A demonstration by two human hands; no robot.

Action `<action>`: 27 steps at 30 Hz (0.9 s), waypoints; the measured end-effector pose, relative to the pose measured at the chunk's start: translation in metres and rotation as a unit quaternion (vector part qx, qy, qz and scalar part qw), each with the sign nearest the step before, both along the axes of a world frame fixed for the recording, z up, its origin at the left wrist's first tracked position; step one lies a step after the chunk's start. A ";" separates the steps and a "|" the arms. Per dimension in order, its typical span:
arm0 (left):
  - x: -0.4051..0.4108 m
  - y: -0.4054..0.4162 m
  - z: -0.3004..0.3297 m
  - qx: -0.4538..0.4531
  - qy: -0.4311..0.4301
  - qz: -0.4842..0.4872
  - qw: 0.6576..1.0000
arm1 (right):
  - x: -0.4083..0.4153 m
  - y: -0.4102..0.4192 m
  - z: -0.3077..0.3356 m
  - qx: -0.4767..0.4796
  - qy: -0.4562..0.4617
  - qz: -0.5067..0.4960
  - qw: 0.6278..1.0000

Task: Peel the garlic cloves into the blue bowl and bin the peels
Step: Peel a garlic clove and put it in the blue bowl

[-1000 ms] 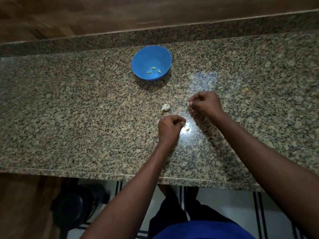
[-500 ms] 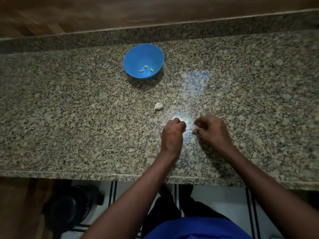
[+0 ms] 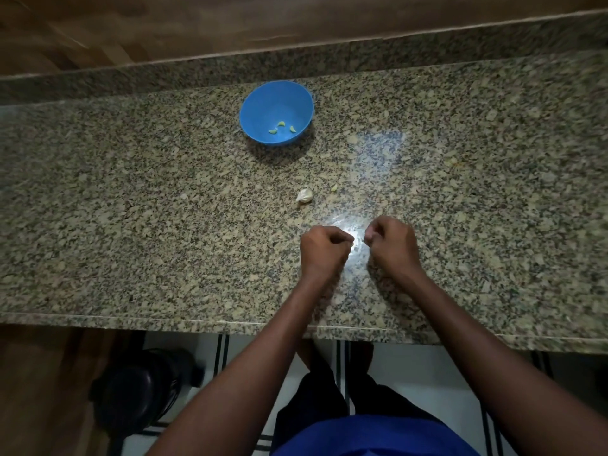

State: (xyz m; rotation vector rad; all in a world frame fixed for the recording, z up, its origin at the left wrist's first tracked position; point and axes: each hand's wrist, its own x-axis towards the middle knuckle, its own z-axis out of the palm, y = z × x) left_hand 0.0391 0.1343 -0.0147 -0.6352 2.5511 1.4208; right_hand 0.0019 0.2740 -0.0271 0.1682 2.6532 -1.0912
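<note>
The blue bowl (image 3: pixel 276 112) sits at 12 o'clock from your hands near the back of the granite counter (image 3: pixel 115 225), holding three pale yellow-green peeled cloves (image 3: pixel 281 127), while an unpeeled clove (image 3: pixel 304 195) in white skin and a small pale fragment (image 3: pixel 334 187) lie between bowl and hands. Compared with half a second ago, your right hand has drawn closer to the left. Your left hand (image 3: pixel 324 250) is curled tight, its contents hidden; your right hand (image 3: pixel 390 243), at 3 o'clock just beside it, is likewise curled, fingertips (image 3: pixel 369 237) pinching something too small to identify.
</note>
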 end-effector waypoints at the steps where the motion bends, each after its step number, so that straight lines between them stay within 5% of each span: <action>1: 0.005 -0.004 0.005 0.085 -0.014 0.052 0.995 | -0.001 0.004 0.000 -0.043 -0.016 -0.027 0.999; 6: 0.029 -0.036 0.017 0.320 -0.050 0.204 0.924 | 0.009 0.002 0.006 -0.274 -0.109 -0.093 0.951; 12: 0.068 -0.092 0.043 0.448 0.026 0.280 0.849 | 0.031 -0.062 0.040 -0.363 -0.140 -0.029 0.921; 27: 0.323 -0.352 0.072 0.420 0.213 0.492 0.732 | 0.233 -0.394 0.075 -0.367 -0.225 0.281 0.858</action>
